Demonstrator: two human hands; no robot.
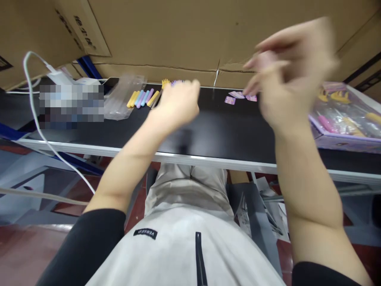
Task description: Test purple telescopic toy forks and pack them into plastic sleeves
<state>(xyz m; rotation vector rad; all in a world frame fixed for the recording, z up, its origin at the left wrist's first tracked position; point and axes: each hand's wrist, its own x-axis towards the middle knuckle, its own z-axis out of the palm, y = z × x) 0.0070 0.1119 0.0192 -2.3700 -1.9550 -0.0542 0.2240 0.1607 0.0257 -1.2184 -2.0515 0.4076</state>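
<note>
My left hand reaches over the black table toward a row of pastel yellow, blue and purple brush handles; its fingers curl downward near them and are blurred. My right hand is raised above the table at the right, smeared by motion, with fingers loosely bent. Small pink cards lie on the table under it. Whether either hand holds anything cannot be made out.
A clear plastic bag lies left of the handles. A purple box of packaged combs and brushes sits at the right. Cardboard boxes wall the back. A white cable hangs at left.
</note>
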